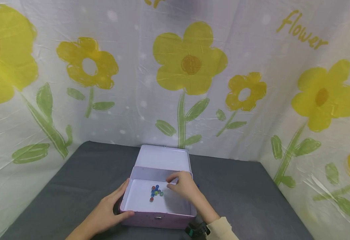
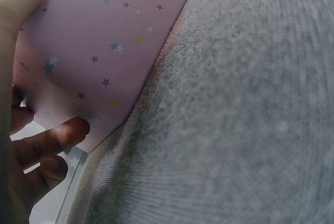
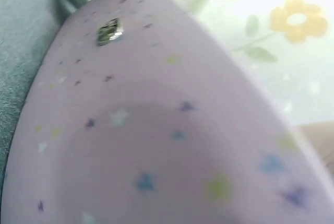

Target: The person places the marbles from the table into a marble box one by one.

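Note:
A purple tin box [image 1: 157,220] dotted with small stars stands with its hinged lid [image 1: 163,157] laid back. Several small glass marbles [image 1: 156,193], blue, green and red, lie loosely together on its white floor. My left hand [image 1: 107,208] grips the box at its left side, thumb over the front rim. In the left wrist view, fingers [image 2: 57,138] curl against the starred tin wall [image 2: 99,41]. My right hand [image 1: 184,186] is over the box's right half, thumb and index fingertips close together; whether a marble is between them is too small to tell.
A dark grey cloth [image 1: 238,200] covers the table under the box. Something small and blue [image 1: 197,185] shows just beyond the box's right side. A black wrist strap [image 1: 197,230] is at the right wrist. A flower-printed curtain [image 1: 130,83] encloses the table's back and sides.

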A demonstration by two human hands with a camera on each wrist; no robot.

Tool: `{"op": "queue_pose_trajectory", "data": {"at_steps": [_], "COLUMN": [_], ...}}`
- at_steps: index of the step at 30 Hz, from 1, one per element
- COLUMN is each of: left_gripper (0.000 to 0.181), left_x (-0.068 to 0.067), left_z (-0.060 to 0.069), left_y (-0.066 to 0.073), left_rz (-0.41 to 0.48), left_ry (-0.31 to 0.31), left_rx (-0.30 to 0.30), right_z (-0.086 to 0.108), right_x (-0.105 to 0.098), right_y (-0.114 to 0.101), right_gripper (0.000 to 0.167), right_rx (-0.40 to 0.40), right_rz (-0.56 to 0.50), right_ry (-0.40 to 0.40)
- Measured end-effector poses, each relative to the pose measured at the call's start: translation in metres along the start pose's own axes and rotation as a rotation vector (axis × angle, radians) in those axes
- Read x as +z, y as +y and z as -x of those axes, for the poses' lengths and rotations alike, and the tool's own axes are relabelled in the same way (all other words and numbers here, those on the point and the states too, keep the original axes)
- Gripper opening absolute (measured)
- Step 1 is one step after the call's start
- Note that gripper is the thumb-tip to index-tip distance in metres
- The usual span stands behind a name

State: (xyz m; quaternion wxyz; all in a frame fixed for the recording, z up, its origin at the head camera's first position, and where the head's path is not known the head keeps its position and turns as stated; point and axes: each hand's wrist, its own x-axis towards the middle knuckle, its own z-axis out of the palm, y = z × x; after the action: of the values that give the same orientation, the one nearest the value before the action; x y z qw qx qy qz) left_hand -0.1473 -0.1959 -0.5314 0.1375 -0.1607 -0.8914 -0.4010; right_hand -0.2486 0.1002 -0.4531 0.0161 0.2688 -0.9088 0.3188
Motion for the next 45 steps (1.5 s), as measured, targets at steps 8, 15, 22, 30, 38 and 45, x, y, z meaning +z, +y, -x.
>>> {"op": "queue_pose_trajectory", "data": {"at_steps": [8, 15, 22, 30, 38, 45], "left_gripper": [0.108, 0.108, 0.107, 0.107, 0.106, 0.107], "left_x": [0.001, -0.001, 0.001, -0.002, 0.002, 0.002], "left_z": [-0.001, -0.002, -0.002, -0.001, 0.000, 0.000], "left_y": [-0.001, -0.002, -0.003, -0.001, -0.004, -0.006], "left_rz": [0.011, -0.018, -0.025, -0.005, -0.014, -0.009], "left_ry": [-0.020, -0.002, -0.004, 0.000, -0.001, 0.004], "left_rx": [-0.036, -0.001, 0.006, 0.004, 0.006, 0.006], "right_z": [0.014, 0.026, 0.043, 0.053, 0.057, 0.055], "right_x": [-0.022, -0.033, -0.038, -0.030, -0.018, -0.014], "right_y": [0.018, 0.051, 0.084, 0.110, 0.124, 0.128], "right_gripper": [0.016, 0.018, 0.019, 0.022, 0.022, 0.019], "right_rx": [0.012, 0.131, 0.197, 0.244, 0.267, 0.205], "right_rz": [-0.127, -0.285, -0.249, -0.185, -0.132, -0.064], "right_ry": [0.228, 0.387, 0.429, 0.384, 0.368, 0.386]}}
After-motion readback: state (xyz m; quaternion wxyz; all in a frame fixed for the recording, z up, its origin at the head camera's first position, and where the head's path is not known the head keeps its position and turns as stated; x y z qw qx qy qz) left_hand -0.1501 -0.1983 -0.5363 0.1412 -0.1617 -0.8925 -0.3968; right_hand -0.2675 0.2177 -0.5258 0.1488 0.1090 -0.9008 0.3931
